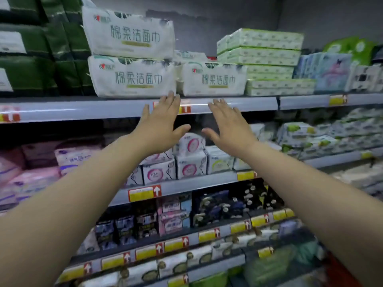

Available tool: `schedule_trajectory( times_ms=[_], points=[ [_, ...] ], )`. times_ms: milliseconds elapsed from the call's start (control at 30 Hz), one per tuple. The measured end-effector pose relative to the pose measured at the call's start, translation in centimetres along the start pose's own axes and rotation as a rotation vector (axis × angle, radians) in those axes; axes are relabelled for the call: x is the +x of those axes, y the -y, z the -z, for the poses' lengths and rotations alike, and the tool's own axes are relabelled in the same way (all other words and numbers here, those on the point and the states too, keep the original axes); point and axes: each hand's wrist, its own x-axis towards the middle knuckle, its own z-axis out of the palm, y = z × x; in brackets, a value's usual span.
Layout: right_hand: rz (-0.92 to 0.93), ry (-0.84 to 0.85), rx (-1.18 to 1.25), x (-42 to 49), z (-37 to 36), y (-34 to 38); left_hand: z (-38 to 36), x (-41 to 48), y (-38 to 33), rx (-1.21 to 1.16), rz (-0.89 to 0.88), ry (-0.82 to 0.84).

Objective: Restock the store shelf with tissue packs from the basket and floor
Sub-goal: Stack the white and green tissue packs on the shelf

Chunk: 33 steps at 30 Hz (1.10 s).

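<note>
Three white tissue packs with green lettering sit on the top shelf [248, 103]: one stacked pack [128, 33] on a lower left pack [132, 76], and a right pack [213, 79] beside them. My left hand [161, 123] is raised with straight fingers, its fingertips at the shelf edge just below the lower left pack. Next to it, my right hand [230, 123] is spread flat below the right pack. Both hands hold nothing. The basket and the floor are out of view.
Dark green packs [41, 50] fill the top shelf's left end. Pale green tissue bundles [261, 59] are stacked to the right, then blue packs [329, 69]. Lower shelves hold pink, white and dark packs behind yellow price tags [143, 192].
</note>
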Motion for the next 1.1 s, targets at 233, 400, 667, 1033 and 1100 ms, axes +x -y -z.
schedule_trajectory(
  times_ms=[233, 400, 667, 1033, 1100],
  points=[
    [-0.217, 0.243, -0.107, -11.7, -0.7, -5.4, -6.3, -2.6, -8.0, 0.016, -0.174, 0.202],
    [-0.417, 0.341, -0.203, -18.4, -0.1, -8.4, -10.1, -2.5, -13.9, -0.007, -0.373, 0.296],
    [-0.918, 0.354, -0.241, -29.6, 0.3, -8.8, -17.0, -3.5, -21.4, -0.061, -0.775, 0.453],
    [-1.607, 0.387, -0.210, -46.1, -7.1, 7.3, -28.1, -15.8, -22.6, -0.096, -1.259, 0.674],
    [-1.737, 0.416, -0.205, -49.1, -7.7, 11.7, -29.2, -19.5, -22.5, -0.066, -1.356, 0.716]
  ],
)
